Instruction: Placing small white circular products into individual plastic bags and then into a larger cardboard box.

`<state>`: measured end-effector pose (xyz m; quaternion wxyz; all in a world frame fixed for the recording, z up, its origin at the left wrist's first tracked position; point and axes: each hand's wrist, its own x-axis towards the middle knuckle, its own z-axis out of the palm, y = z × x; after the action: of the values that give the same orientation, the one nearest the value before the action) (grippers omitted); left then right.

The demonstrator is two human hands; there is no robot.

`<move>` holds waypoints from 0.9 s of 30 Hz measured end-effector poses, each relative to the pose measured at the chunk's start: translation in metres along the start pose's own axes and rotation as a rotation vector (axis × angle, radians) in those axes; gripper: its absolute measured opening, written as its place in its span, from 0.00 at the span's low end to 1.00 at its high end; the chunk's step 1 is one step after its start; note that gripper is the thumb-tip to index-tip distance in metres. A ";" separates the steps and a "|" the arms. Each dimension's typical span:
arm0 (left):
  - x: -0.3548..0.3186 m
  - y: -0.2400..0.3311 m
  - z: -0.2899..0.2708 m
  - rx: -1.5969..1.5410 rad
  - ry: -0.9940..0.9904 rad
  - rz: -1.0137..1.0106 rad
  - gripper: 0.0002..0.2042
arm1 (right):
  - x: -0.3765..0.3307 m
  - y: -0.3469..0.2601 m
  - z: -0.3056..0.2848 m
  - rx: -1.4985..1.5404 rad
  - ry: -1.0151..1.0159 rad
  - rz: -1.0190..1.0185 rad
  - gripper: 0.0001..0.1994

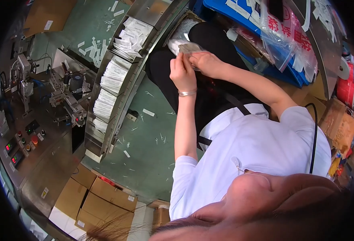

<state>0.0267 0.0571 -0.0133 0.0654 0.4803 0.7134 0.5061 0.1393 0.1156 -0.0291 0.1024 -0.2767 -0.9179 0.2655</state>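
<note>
Both my left hand point(182, 74) and right hand point(206, 63) pinch this clear bag point(190, 49); best to keep the fingers near its mouth.

Both bare forearms stretch away from the white short-sleeved torso toward the lap. The left hand point(182, 73) is raised with its back to the camera, fingers curled together and thumb pressed against the fingertips in a pinch; a thin bangle circles its wrist. The right hand point(206, 63) lies just beside the left hand, on its right, touching it at the fingertips, fingers bent inward in a closed grip. The right elbow is bent, the left arm nearly straight.
</note>
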 end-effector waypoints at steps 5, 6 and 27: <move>0.025 -0.032 0.009 0.184 -0.141 -0.029 0.03 | -0.020 -0.001 0.001 0.063 -0.004 -0.052 0.03; 0.028 -0.037 0.011 0.184 -0.154 -0.027 0.03 | -0.025 -0.004 0.001 0.064 -0.003 -0.046 0.03; 0.045 -0.021 0.011 0.144 -0.451 0.083 0.03 | -0.079 -0.043 -0.026 0.158 0.382 0.137 0.06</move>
<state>-0.0035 0.0980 -0.0171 0.1679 0.6135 0.6946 0.3360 0.1941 0.0524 0.0128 0.2775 -0.3747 -0.8372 0.2859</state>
